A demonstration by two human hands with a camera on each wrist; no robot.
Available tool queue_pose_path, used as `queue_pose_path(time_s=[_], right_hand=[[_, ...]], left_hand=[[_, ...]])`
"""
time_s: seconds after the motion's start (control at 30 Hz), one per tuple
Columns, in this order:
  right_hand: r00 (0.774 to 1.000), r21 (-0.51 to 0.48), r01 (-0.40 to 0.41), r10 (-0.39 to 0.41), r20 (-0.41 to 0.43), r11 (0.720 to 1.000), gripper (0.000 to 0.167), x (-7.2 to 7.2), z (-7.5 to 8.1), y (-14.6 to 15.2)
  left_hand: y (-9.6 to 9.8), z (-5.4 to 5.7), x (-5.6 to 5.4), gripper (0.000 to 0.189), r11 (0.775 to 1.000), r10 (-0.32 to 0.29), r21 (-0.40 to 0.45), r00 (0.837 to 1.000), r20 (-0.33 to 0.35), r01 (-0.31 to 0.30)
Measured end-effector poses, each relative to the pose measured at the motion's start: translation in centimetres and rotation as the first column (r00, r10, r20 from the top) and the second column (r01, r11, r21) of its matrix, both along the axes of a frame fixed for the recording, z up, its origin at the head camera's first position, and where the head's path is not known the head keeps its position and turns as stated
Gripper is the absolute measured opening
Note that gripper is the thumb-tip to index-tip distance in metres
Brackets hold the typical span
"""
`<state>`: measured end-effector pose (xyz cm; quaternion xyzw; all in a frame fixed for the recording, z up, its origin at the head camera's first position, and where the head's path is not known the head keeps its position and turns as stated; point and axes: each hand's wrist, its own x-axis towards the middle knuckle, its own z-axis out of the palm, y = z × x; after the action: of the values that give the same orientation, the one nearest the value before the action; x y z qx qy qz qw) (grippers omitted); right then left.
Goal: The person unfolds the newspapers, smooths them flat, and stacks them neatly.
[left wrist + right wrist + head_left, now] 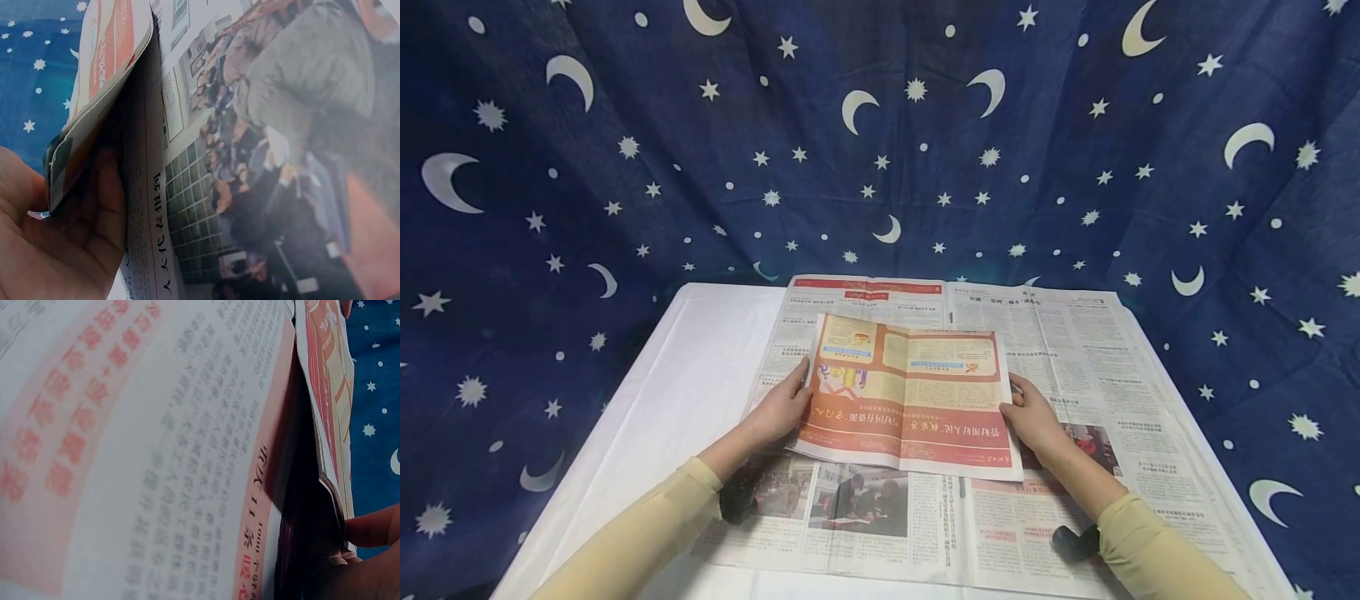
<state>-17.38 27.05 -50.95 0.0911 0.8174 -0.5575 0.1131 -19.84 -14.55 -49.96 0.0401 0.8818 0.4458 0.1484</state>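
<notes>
A folded newspaper [955,400] with an orange and red printed page is held between both hands, above an opened newspaper sheet [1075,358]. My left hand [778,407] grips its left edge, thumb on top; in the left wrist view the fingers [109,194] curl beneath the folded layers. On the opposite side my right hand [1036,418] pinches the right edge. The right wrist view shows the thumb [375,526] against the printed face, with other fingers partly hidden under the paper. A shadowed gap shows between the folded newspaper and the sheet below.
The opened sheet covers much of a white table [700,350], whose bare surface shows at the left. Behind the table hangs a dark blue curtain [820,108] with moons and stars. Black wrist straps [1075,543] sit close over the sheet.
</notes>
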Motion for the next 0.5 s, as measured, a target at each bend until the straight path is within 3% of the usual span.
queue_pose_path(time_s=[0.33, 0.5], right_hand=[[1.000, 0.010, -0.008, 0.008, -0.009, 1.000, 0.071, -0.1, -0.2, 0.0], [1.000, 0.021, 0.002, -0.002, -0.003, 1.000, 0.071, -0.1, -0.3, 0.0]], left_hand=[[-0.5, 0.1, -0.1, 0.066, 0.984, 0.000, 0.179, 0.996, 0.085, -0.016], [-1.1, 0.0, -0.2, 0.067, 0.976, 0.020, 0.215, 0.998, 0.058, -0.032]])
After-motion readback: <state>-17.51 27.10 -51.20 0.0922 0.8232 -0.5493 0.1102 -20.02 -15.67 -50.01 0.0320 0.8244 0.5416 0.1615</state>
